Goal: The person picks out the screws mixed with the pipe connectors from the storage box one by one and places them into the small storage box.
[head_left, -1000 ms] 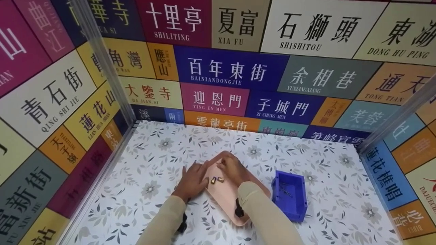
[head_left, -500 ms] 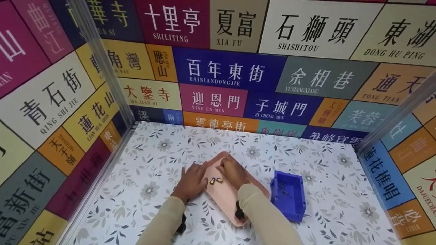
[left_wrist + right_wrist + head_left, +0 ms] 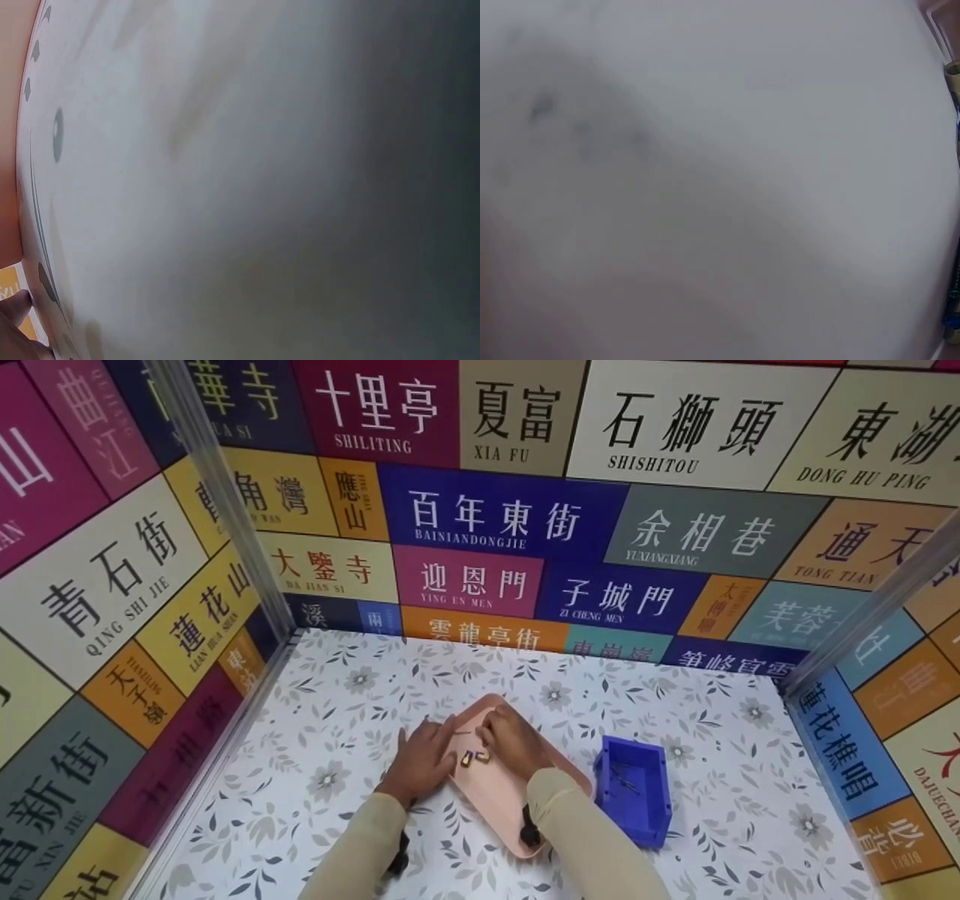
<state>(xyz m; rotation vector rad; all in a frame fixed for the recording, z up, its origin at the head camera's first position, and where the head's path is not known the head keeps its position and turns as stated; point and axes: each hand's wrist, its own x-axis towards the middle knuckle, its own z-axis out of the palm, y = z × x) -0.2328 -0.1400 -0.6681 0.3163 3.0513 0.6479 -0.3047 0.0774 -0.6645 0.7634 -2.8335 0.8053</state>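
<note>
A peach tray (image 3: 491, 810) lies at an angle on the table. My left hand (image 3: 420, 761) rests at its left rim with the fingers extended; in the left wrist view a bit of the tray (image 3: 9, 150) and some fingers (image 3: 19, 326) show at the edge. Over the tray's far part, my right hand (image 3: 514, 741) has its fingers curled, and I cannot tell whether they pinch anything. A thin, dark, nail-like piece (image 3: 463, 733) shows just left of those fingertips. Two small gold-and-dark blocks (image 3: 466, 759) lie close together on the tray, nearer to me.
Right of the tray stands a blue plastic bin (image 3: 658, 802) holding several thin dark metal pieces (image 3: 624, 781). The tablecloth (image 3: 330, 780) is floral. Panels with printed signs (image 3: 502, 510) wall in the back and both sides.
The right hand's fingertips have shifted slightly over the tray's far part. The thin dark piece now shows left of them, where bare tray showed half a second ago. The left hand stays put.
</note>
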